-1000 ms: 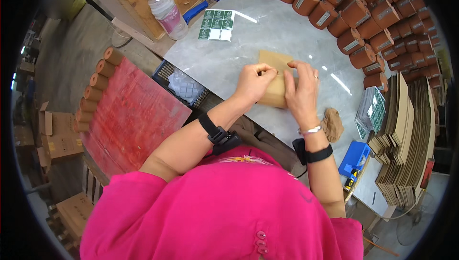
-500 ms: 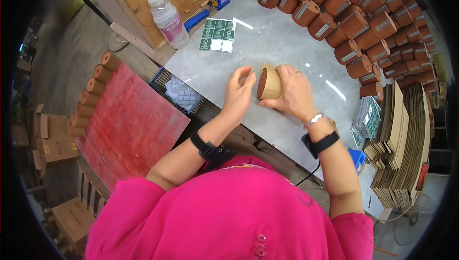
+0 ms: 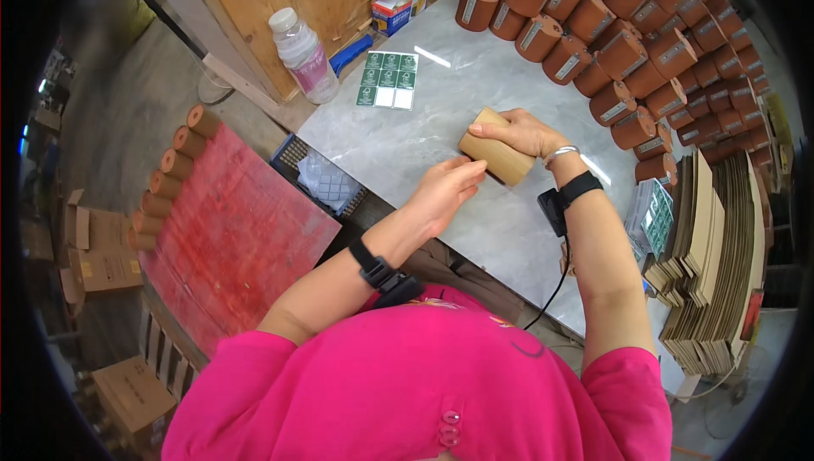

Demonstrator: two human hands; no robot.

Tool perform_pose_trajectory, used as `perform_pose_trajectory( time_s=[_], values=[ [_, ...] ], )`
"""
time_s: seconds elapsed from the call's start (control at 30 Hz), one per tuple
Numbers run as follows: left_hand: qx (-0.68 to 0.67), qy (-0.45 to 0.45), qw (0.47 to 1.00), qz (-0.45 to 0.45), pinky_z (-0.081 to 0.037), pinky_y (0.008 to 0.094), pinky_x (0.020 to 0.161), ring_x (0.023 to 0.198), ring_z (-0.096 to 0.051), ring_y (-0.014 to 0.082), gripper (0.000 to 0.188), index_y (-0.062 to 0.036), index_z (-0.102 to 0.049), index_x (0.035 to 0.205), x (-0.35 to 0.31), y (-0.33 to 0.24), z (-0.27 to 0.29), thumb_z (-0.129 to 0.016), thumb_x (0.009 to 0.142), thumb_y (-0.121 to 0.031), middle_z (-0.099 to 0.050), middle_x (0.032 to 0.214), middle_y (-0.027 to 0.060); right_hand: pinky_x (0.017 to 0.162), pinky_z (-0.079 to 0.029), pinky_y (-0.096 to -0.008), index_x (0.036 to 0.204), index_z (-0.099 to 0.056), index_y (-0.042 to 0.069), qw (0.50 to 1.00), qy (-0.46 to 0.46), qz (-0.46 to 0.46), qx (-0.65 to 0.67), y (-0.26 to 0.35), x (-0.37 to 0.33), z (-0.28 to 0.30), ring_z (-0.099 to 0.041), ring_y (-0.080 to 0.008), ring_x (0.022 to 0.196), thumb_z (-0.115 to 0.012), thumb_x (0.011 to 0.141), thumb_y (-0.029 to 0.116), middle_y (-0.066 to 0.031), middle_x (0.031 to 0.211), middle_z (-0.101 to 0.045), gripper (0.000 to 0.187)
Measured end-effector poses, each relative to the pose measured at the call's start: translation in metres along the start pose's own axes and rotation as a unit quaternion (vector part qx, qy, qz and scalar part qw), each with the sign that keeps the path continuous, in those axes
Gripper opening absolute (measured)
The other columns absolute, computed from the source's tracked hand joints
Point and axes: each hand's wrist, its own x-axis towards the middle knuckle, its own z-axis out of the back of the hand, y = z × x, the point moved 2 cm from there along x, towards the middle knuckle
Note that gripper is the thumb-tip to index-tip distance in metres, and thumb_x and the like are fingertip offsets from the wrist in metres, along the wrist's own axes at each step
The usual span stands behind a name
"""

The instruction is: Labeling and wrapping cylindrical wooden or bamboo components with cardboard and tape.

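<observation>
My right hand (image 3: 524,132) is wrapped over a roll in a tan cardboard sleeve (image 3: 502,159), which lies tilted above or on the grey marbled tabletop (image 3: 407,152). Its thumb presses along the sleeve's upper side. My left hand (image 3: 443,194) has its fingers stretched out, their tips at the sleeve's near left edge; it grips nothing. The roll's ends are hardly visible from here. Up and to the left of the hands lies a sheet of green stickers (image 3: 379,73), with a couple of white blank squares where stickers are gone.
Stacked reddish-brown rolls (image 3: 610,103) curve along the right and back. Flat cardboard pieces (image 3: 708,249) and a pile of green sticker sheets (image 3: 651,215) stand at the right. A bottle (image 3: 307,63) is at the back left. Wrapped rolls (image 3: 172,163) line a red board (image 3: 237,241).
The wrapped roll has turned from showing its brown end to showing its sleeve side, and has shifted slightly right. My left hand has moved lower, its fingers reaching to the sleeve.
</observation>
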Motion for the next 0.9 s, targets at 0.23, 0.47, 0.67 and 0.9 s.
perform_pose_trajectory(
  time_s=[0.23, 0.47, 0.67, 0.9],
  values=[
    [0.068, -0.021, 0.997, -0.021, -0.034, 0.0404, 0.113, 0.129, -0.049, 0.0251, 0.062, 0.0058, -0.045, 0.137, 0.015, 0.010, -0.018, -0.073, 0.091, -0.024, -0.055, 0.132, 0.0155, 0.085, -0.052, -0.0345, 0.119, -0.065, -0.005, 0.979, -0.132, 0.043, 0.148, -0.057, -0.016, -0.024, -0.067, -0.0250, 0.099, -0.064, 0.083, 0.068, -0.0197, 0.108, -0.069, 0.081],
    [0.149, 0.079, 0.986, 0.012, -0.044, 0.0377, 0.103, 0.117, -0.058, 0.0231, 0.072, 0.0020, -0.047, 0.137, -0.034, 0.010, -0.031, -0.084, 0.078, -0.020, -0.059, 0.127, 0.0121, 0.087, -0.049, -0.0321, 0.115, -0.062, -0.006, 0.928, -0.194, 0.149, 0.281, -0.076, -0.091, -0.085, -0.060, -0.0169, 0.097, -0.052, 0.099, 0.053, -0.0128, 0.106, -0.068, 0.062],
    [0.449, 0.077, 0.808, -0.373, -0.047, 0.0387, 0.099, 0.115, -0.060, 0.0255, 0.082, -0.0006, -0.046, 0.132, -0.050, -0.007, -0.047, -0.089, 0.065, -0.018, -0.060, 0.124, 0.0146, 0.092, -0.051, -0.0356, 0.130, -0.052, -0.001, 0.875, -0.356, 0.315, 0.091, -0.034, -0.147, -0.089, -0.065, -0.0249, 0.103, -0.084, 0.077, 0.041, -0.0133, 0.113, -0.066, 0.075],
    [0.474, 0.055, 0.784, -0.396, -0.050, 0.0427, 0.093, 0.111, -0.061, 0.0387, 0.079, -0.0022, -0.046, 0.130, -0.037, 0.029, -0.025, -0.087, 0.065, -0.019, -0.059, 0.118, 0.0198, 0.091, -0.055, -0.0374, 0.128, -0.053, 0.001, 0.900, -0.354, 0.216, 0.131, -0.062, -0.136, -0.114, -0.068, -0.0276, 0.107, -0.091, 0.066, 0.028, -0.0170, 0.115, -0.068, 0.078]
  ],
)
